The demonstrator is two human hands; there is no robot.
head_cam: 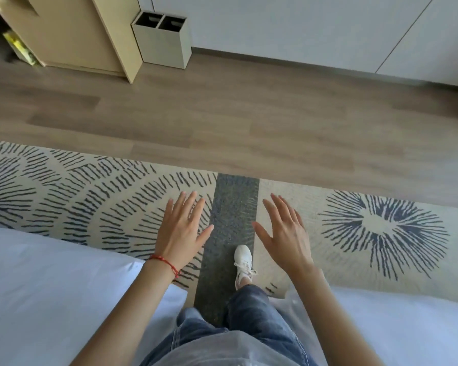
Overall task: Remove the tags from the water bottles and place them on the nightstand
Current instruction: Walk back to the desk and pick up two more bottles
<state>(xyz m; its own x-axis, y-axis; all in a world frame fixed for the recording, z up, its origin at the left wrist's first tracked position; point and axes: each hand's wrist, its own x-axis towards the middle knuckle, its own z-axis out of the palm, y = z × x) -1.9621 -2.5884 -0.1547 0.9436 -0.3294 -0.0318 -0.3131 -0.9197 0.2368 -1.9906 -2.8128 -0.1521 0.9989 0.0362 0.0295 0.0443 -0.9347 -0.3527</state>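
Observation:
My left hand (184,228) is held out in front of me, palm down, fingers straight and spread, with a red string on its wrist. My right hand (284,231) is held out beside it, also flat with spread fingers. Both hands hold nothing and hover above a patterned rug (95,199). No water bottle, tag or nightstand is in view.
I stand between two white beds, one at lower left (50,299) and one at lower right (407,326). My foot in a white shoe (243,262) is on the rug's dark stripe. Wood floor lies ahead. A beige cabinet (90,33) and a two-slot grey bin (161,38) stand by the white wall.

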